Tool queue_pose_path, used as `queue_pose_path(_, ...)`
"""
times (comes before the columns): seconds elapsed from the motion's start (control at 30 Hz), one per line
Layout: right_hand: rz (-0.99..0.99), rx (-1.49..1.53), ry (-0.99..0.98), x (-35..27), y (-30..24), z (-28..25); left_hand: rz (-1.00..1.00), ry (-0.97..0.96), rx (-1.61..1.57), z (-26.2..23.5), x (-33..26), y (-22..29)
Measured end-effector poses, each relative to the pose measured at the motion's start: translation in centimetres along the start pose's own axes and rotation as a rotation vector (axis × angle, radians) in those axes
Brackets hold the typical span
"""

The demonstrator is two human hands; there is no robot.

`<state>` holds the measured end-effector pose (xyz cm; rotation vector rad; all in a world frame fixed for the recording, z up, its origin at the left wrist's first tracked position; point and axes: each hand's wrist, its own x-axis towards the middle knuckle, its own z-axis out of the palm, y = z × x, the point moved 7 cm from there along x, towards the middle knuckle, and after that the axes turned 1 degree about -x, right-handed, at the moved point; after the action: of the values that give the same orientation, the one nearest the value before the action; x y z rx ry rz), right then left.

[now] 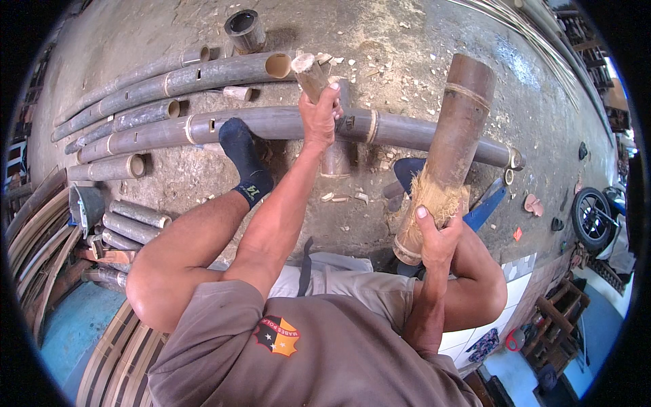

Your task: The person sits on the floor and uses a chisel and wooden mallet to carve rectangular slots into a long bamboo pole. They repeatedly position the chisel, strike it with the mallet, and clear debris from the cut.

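Observation:
My left hand (320,117) is closed around a short wooden stick (310,73) with a pale, blunt top end. It is just above a long brown bamboo pole (271,123) that lies crosswise on the floor. Beside the fist, a dark spot shows on the pole; I cannot tell if it is a hole or a tool tip. In my right hand (439,234) is a thick bamboo length (461,115), tilted with its far end up and right. Its lower part is frayed into pale fibres, where my thumb lies. A short bamboo piece (335,159) sits under the pole.
More bamboo poles (224,73) with cut holes lie at the left, and a short bamboo tube (244,30) stands behind them. Pale wood chips (359,197) litter the floor. Cut bamboo pieces and strips (41,251) are stacked at the near left. A wheel (591,217) stands far right.

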<state>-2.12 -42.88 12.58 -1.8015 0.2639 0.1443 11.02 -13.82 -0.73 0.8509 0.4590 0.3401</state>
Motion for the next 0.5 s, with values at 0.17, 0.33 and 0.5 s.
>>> queue_pose_path(0.17,0.009,-0.001,-0.002,0.0,0.2,-0.1,-0.012,0.013,0.000,-0.1,0.0,0.0)
queue_pose_path(0.33,-0.115,-0.141,0.013,0.8,-2.3,0.5,-0.059,0.030,0.048,0.1,0.2,-0.3)
queue_pose_path(0.5,-0.436,-0.237,0.137,5.3,-14.7,3.3,-0.039,-0.019,0.155,0.5,0.7,-0.2)
